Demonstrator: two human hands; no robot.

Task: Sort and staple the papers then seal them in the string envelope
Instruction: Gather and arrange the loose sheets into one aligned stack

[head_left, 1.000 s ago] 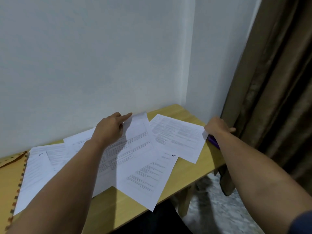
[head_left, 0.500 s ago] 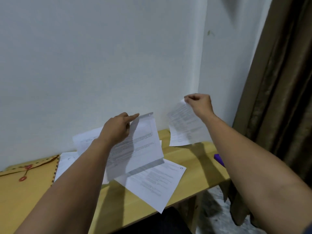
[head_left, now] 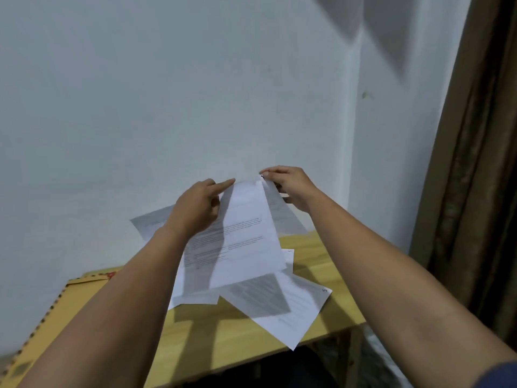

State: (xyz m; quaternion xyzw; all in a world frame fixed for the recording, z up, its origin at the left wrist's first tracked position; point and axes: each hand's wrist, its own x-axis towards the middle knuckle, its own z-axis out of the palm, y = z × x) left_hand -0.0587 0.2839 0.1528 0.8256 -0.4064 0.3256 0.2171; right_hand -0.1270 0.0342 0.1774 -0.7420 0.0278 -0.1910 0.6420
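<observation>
Head view: both forearms are stretched forward and up over a wooden table, and the hands are brought close together above its far half. The left hand is raised with the index finger extended toward the right, its other fingers curled against the upper left edge of a printed sheet that is gripped and held lifted off the table, hanging down tilted. The right hand is set just beside it, thumb and fingers pinched on the top corner of a second sheet, most of which is hidden behind the first; whether the right fingers also touch the first sheet cannot be told.

Below the lifted sheets, further loose papers are spread on the table, overlapping each other. One corner of the lowest sheet is seen to overhang the near edge of the table. Another sheet is leaned up against the white wall behind the left wrist. A brown string envelope is laid flat at the left end of the table, under the left forearm, with a red fastener visible near its far edge. Bare tabletop is left between the papers and the near edge and at the right end, which is bounded by the wall corner and a brown curtain.
</observation>
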